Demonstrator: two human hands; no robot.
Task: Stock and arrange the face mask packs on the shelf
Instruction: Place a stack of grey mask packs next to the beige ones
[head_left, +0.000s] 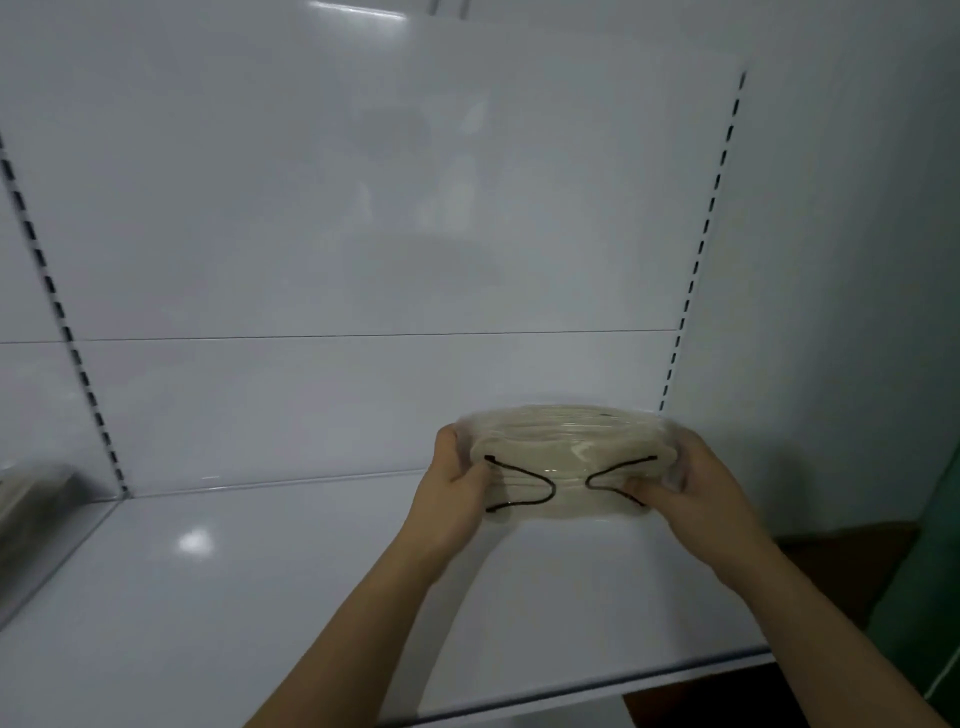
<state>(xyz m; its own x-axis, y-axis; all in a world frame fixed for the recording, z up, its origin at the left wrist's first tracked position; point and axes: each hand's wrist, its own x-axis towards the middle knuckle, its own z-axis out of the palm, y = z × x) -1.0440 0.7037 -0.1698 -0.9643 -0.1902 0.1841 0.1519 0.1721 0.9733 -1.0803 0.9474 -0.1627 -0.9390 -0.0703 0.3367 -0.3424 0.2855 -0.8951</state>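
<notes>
Left hand (451, 486) and right hand (693, 486) curl fingers around the mask pack (566, 457) ends.

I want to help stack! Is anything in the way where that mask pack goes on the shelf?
Nothing visible. Both hands, left hand and right hand, hold the mask pack over bare shelf.

Glossy, smooth white metal-looking shelf (208, 597) and back panel (363, 208); clear shiny plastic wrap over matt beige cloth-like face mask pack (566, 467), black cord loops.
</notes>
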